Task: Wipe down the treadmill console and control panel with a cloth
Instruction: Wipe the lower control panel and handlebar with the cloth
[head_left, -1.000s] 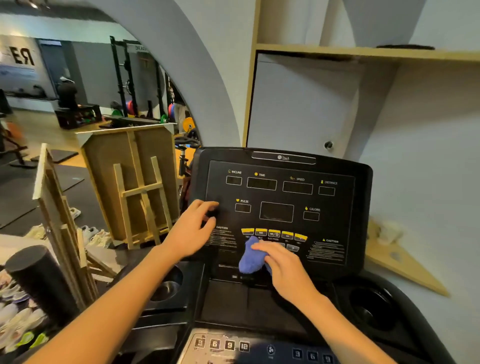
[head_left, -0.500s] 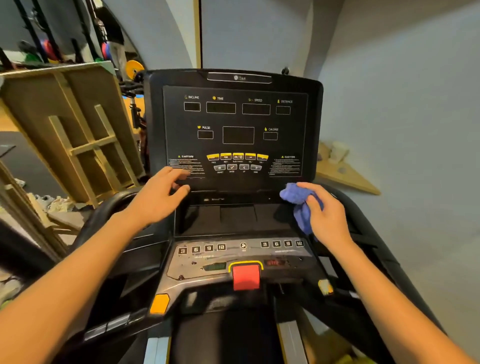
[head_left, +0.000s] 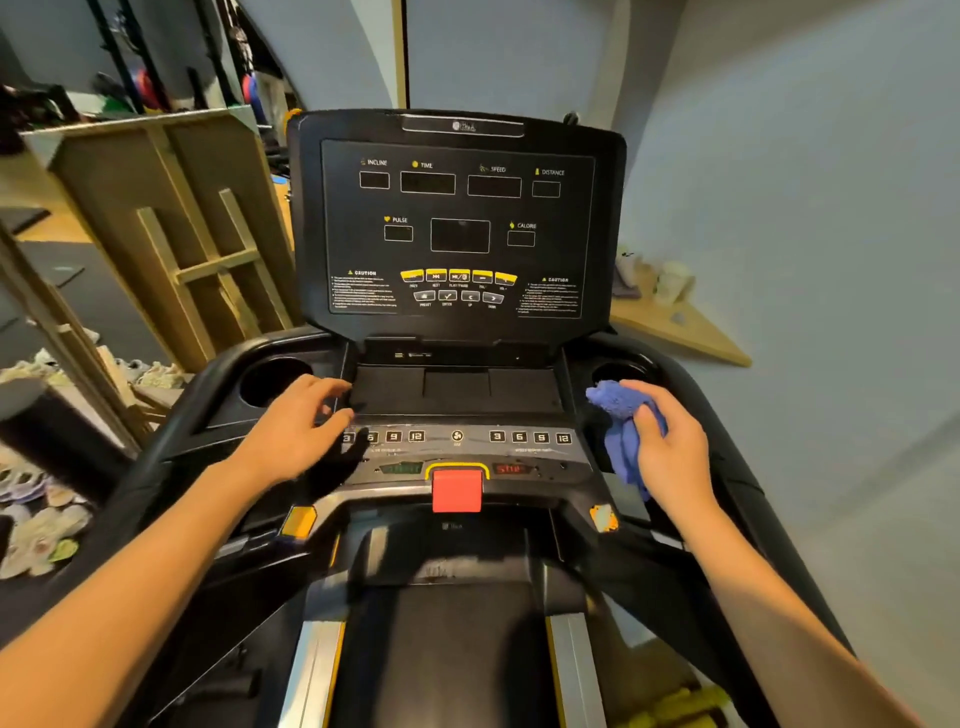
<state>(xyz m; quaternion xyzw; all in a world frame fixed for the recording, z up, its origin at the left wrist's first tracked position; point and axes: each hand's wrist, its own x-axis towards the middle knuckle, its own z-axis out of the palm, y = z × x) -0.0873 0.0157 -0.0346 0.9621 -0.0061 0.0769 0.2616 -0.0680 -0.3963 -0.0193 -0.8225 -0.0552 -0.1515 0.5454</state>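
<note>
right hand (head_left: 670, 447) clamped on blue cloth (head_left: 621, 415) beside right cup holder (head_left: 621, 371); left hand (head_left: 296, 431) fingers apart, over control panel (head_left: 457, 441).

A crumpled blue cloth (head_left: 621, 426) sits at the treadmill's right edge, just beside the right cup holder. The black console (head_left: 457, 228) stands upright, displays dark, above the grey control panel (head_left: 530, 452).

The console (head_left: 457, 228) at upper centre looks like matt black plastic with a smoother, faintly glossy display face, the cloth (head_left: 623, 431) at right is nubby blue terry fabric, and the frame (head_left: 208, 249) at left is bare, unfinished pale wood.
</note>
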